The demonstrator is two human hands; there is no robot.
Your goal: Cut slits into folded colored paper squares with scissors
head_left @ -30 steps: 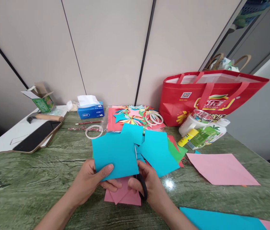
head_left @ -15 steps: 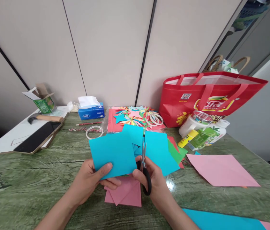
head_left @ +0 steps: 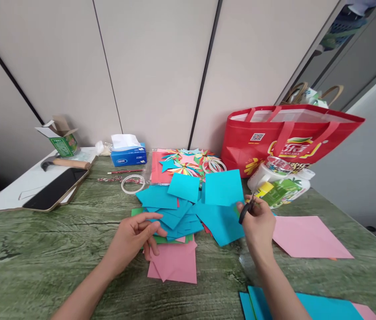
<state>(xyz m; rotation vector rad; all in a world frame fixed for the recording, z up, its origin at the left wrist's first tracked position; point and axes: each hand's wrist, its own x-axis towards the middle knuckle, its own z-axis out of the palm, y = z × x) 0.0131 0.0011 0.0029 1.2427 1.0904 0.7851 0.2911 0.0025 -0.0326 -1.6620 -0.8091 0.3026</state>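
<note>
My right hand [head_left: 258, 220] grips a pair of black-handled scissors [head_left: 246, 211], blades pointing up and away. Its thumb is at the lower right corner of a blue paper square [head_left: 224, 188]; whether it pinches that corner I cannot tell. Under the square is another blue sheet [head_left: 220, 226]. My left hand [head_left: 136, 238], empty with fingers apart and slightly bent, hovers at the near left side of a loose pile of blue paper pieces [head_left: 174, 212]. Green paper [head_left: 138, 212] peeks out beneath the pile. Pink paper squares [head_left: 176, 262] lie nearer to me.
Paper stars [head_left: 188, 162] and white tape rolls [head_left: 214, 166] lie at the back. Left are a tissue box [head_left: 128, 155], a phone [head_left: 56, 189] and a hammer [head_left: 66, 163]. A red bag [head_left: 241, 151], a pink sheet [head_left: 311, 238] and blue sheets [head_left: 324, 304] are on the right.
The blue square has left my left hand and is now farther right, above the other blue sheet. My right hand has moved right with the scissors. My left hand's fingers have opened.
</note>
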